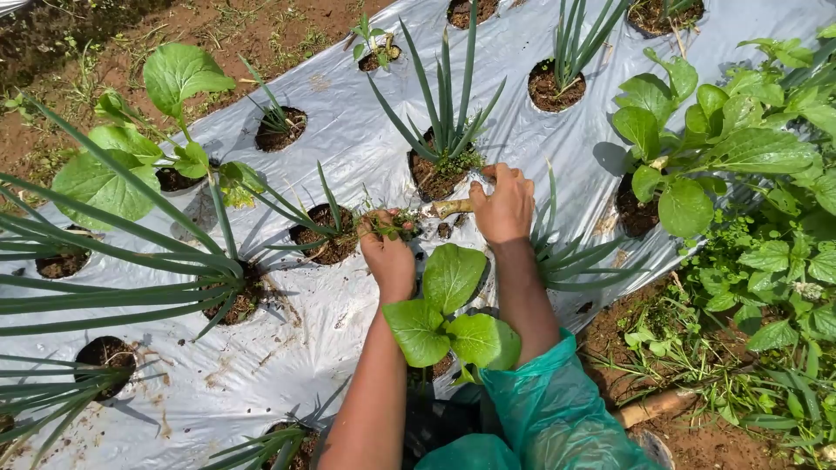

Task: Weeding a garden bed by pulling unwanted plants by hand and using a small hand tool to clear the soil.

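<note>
Closed left hand [387, 257] clutches weeds [394, 223]; right hand [502, 207] grips a wooden handle [450, 207].

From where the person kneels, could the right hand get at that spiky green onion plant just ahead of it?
Probably yes. The right hand rests on the silver sheet right at the edge of the hole of the onion plant, holding a pale stick. Nothing lies between them, though the stick occupies its grip.

Vegetable plot outdoors: silver mulch sheet [348, 165] (holes punched), leafy greens [448, 309], onion plants [448, 113], bare soil [252, 26].
</note>
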